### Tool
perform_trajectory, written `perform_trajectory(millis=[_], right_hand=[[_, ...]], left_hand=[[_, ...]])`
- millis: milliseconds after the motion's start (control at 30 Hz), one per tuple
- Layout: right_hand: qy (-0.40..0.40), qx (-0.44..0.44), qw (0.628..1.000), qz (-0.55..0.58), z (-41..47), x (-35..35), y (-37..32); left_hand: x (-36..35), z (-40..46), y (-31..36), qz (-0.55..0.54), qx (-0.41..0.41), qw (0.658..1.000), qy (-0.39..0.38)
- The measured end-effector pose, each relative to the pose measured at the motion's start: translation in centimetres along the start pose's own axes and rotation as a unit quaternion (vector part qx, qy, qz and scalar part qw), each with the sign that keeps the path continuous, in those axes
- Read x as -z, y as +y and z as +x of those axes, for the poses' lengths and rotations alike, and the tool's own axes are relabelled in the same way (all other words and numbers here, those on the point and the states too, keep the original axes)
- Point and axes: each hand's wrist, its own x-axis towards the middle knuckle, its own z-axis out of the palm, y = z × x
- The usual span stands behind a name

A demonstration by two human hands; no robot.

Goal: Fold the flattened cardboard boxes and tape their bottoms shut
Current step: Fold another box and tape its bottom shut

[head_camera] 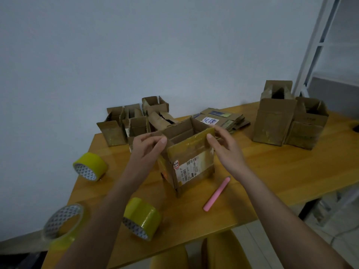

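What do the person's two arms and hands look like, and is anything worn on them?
Both forearms are bare up to the frame edge: no sleeves show. The left hand and right hand have no gloves, and I see no rings, watch or bracelet. The nails are short and plain.

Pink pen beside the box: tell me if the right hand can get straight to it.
Probably yes. The pink pen lies bare on the table, just below the right hand, with nothing across it; the hand must first let go of the cardboard box.
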Motion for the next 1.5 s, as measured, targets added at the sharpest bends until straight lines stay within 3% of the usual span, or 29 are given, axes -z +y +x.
perform_trajectory(millis=[133, 300, 633, 867, 1067, 1167, 1267, 1400, 1500], right_hand=[[-0.017, 0.013, 1.0, -0.002, -0.4, 0.1, 0.2], [-0.038, -0.012, 0.999, 0.003, -0.6, -0.2, 0.0], [0.008, -0.021, 1.0, -0.01, -0.1, -0.9, 1.2], [-0.069, 0.04, 0.996, -0.03, 0.5, -0.7, 1.4], [-0.01, 0.107, 0.993, -0.048, 0.3, -1.2, 2.4], [0.005, 0.121, 0.99, -0.073, 0.4, -1.7, 2.7], [-0.033, 0.102, 0.983, -0.15, 0.3, -2.4, 3.4], [-0.01, 0.08, 0.988, -0.131, -0.5, -2.9, 4.1], [-0.026, 0.078, 0.989, -0.124, -0.6, -2.5, 4.0]], left_hand=[[0.7, -1.0, -1.0, 0.065, -0.002, 0.996, -0.053], [0.3, -1.2, -1.2, 0.102, 0.014, 0.994, -0.04], [0.2, -0.3, -2.1, -0.02, 0.048, 0.999, 0.008], [0.6, 0.1, -2.7, -0.053, 0.037, 0.998, -0.024], [0.5, -0.2, -3.2, -0.008, -0.011, 1.0, 0.01], [0.8, 0.1, -3.6, 0.071, -0.036, 0.997, 0.01], [0.7, -0.1, -4.1, 0.18, -0.016, 0.983, -0.022], [0.0, -0.9, -4.8, 0.094, 0.019, 0.995, -0.02], [-0.1, -1.2, -4.7, 0.115, 0.02, 0.993, -0.005]])
